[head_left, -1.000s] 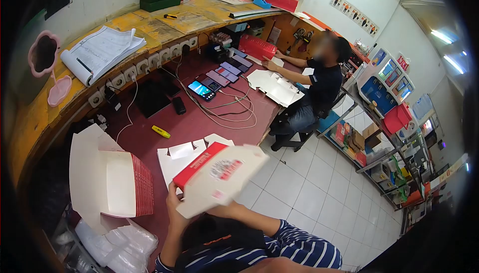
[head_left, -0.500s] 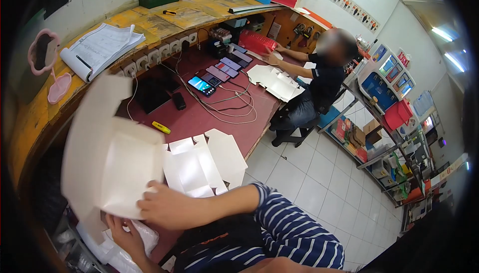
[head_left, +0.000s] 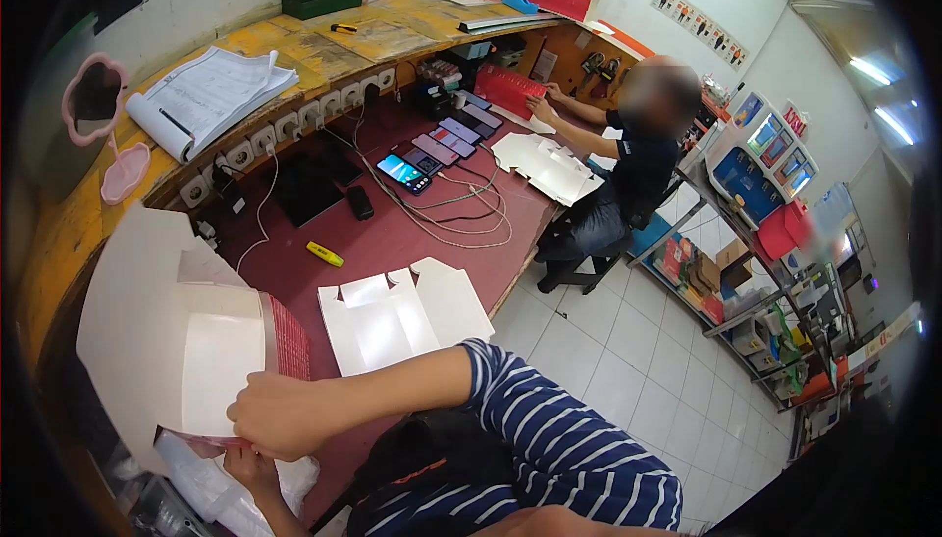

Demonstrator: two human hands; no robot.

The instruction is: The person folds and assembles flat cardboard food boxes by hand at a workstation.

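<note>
A partly folded cardboard box [head_left: 224, 329], white inside, stands at the left of the table with a large flap raised. My right hand [head_left: 280, 415] is closed on its near right corner, fingers curled over the edge. Just below, my left hand [head_left: 252, 466] pinches the box's near edge, where a strip of red shows; its fingertips are partly hidden. Clear plastic wrap [head_left: 294, 478] lies under and beside my left hand. To the right of the box rests another unfolded white carton [head_left: 383, 316].
A red patterned surface [head_left: 285, 339] shows beside the box. Further back are a yellow highlighter [head_left: 325, 254], several phones [head_left: 403, 173] and loose cables [head_left: 471, 233]. A co-worker [head_left: 643, 154] sits at the far end, hands on a red box [head_left: 512, 94]. A wooden ledge [head_left: 324, 51] with sockets runs behind.
The box has moved down and left, its flap lowering outward, uncovering the red patterned surface and sockets. Both my hands stay on its near edge. The co-worker's hands shifted slightly.
</note>
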